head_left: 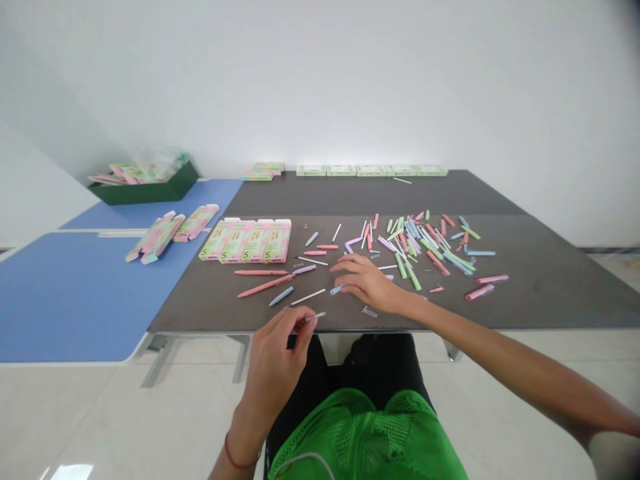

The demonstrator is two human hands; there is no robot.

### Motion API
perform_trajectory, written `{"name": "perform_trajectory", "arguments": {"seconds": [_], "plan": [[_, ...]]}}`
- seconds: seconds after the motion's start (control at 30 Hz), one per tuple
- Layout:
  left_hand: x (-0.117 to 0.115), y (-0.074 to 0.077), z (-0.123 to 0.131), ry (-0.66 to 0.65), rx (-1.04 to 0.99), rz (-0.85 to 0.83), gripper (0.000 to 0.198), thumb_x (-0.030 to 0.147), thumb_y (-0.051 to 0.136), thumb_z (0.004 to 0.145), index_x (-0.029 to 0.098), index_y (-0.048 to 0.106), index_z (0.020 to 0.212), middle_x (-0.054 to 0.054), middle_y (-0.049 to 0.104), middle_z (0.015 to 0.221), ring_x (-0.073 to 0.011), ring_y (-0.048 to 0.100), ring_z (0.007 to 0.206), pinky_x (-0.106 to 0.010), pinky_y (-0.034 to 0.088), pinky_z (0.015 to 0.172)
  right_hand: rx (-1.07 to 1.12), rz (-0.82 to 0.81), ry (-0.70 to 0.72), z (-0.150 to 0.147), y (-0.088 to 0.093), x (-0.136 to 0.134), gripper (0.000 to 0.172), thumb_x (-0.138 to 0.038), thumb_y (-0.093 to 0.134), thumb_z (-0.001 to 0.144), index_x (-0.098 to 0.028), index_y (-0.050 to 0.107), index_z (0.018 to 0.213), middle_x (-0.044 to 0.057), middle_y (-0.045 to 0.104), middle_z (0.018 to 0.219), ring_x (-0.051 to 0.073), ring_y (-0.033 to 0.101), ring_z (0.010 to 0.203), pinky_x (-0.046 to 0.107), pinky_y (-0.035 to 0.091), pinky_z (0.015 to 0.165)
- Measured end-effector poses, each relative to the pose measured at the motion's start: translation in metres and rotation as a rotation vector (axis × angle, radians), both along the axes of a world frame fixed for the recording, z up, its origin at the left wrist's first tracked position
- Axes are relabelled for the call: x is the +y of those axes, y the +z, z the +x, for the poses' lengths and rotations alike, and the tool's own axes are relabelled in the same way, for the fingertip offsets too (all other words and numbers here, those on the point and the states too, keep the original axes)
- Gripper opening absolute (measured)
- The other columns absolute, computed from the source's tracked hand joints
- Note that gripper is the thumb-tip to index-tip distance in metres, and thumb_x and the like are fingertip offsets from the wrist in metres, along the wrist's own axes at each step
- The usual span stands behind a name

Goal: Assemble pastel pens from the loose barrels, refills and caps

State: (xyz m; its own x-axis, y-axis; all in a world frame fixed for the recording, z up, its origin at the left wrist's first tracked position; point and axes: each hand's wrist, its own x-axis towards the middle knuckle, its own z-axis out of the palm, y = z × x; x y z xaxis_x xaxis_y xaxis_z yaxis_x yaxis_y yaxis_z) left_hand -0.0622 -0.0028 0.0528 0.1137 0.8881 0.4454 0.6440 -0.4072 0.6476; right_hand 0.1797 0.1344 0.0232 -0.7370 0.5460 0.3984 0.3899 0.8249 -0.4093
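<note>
My left hand is at the table's front edge, thumb and forefinger pinched on a small, pale, partly clear pen part. My right hand reaches in from the right over the dark table, its fingertips on a short light-blue pen piece. A white refill and a blue pen barrel lie left of that piece. Two long pink pens are further left. Below my right hand lies a clear clip. A purple tapered barrel is beyond my fingers.
Pink-and-green boxes stand in a row at left. Loose pen parts in several colours are heaped at right. More boxes line the back edge. Flattened cartons and a green bin are on the blue table.
</note>
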Motion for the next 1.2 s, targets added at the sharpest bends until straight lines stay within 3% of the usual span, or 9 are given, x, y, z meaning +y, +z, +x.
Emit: {"name": "perform_trajectory", "arguments": {"seconds": [0.1,0.17,0.37,0.9,1.0,1.2], "plan": [[-0.008,0.014,0.004,-0.024,0.071,0.095,0.005,0.018,0.063,0.101,0.020,0.067,0.102,0.000,0.072,0.089,-0.0134,0.067,0.078,-0.024,0.051,0.076,0.269,-0.283,0.089,0.005,0.021,-0.014,0.018,-0.023,0.062,0.103,-0.020,0.075,0.114,0.011,0.076,0.118,0.024,0.068,0.117,0.044,0.053,0.104],[-0.013,0.024,0.008,-0.042,0.125,0.167,0.007,0.015,0.063,0.100,0.020,0.066,0.104,-0.001,0.073,0.091,-0.0139,0.068,0.080,-0.025,0.051,0.078,0.325,-0.426,0.099,0.008,0.036,-0.029,0.018,-0.025,0.063,0.103,-0.020,0.075,0.115,0.010,0.077,0.116,0.021,0.072,0.109,0.038,0.057,0.096],[-0.017,0.045,0.020,-0.089,0.204,0.309,0.012,0.011,0.063,0.099,0.018,0.062,0.109,-0.003,0.073,0.091,-0.0149,0.068,0.079,-0.027,0.052,0.076,0.378,-0.498,0.138,0.010,0.057,-0.061,0.017,-0.025,0.063,0.103,-0.021,0.076,0.113,0.010,0.078,0.113,0.022,0.072,0.107,0.038,0.057,0.096],[-0.007,0.046,0.025,-0.129,0.385,0.298,0.007,0.016,0.058,0.104,0.016,0.064,0.106,-0.005,0.073,0.091,-0.0176,0.070,0.082,-0.030,0.054,0.077,0.377,-0.463,0.105,0.007,0.053,-0.060,0.019,-0.028,0.063,0.103,-0.019,0.077,0.112,0.010,0.075,0.104,0.021,0.068,0.098,0.035,0.054,0.089],[-0.006,0.044,0.024,-0.136,0.402,0.292,0.010,0.016,0.057,0.104,0.017,0.065,0.110,-0.005,0.074,0.093,-0.0180,0.071,0.084,-0.030,0.055,0.079,0.459,-0.609,0.092,0.004,0.045,-0.062,0.017,-0.029,0.067,0.100,-0.018,0.078,0.107,0.009,0.073,0.103,0.019,0.067,0.097,0.032,0.053,0.088],[0.002,0.036,0.020,-0.178,0.312,0.330,0.019,0.017,0.062,0.103,0.019,0.067,0.121,-0.006,0.076,0.102,-0.0179,0.071,0.092,-0.030,0.055,0.083,0.810,-1.175,0.061,-0.008,0.015,-0.073,0.024,-0.036,0.086,0.084,-0.019,0.078,0.100,0.003,0.073,0.092,0.015,0.066,0.085,0.028,0.051,0.082]]}}
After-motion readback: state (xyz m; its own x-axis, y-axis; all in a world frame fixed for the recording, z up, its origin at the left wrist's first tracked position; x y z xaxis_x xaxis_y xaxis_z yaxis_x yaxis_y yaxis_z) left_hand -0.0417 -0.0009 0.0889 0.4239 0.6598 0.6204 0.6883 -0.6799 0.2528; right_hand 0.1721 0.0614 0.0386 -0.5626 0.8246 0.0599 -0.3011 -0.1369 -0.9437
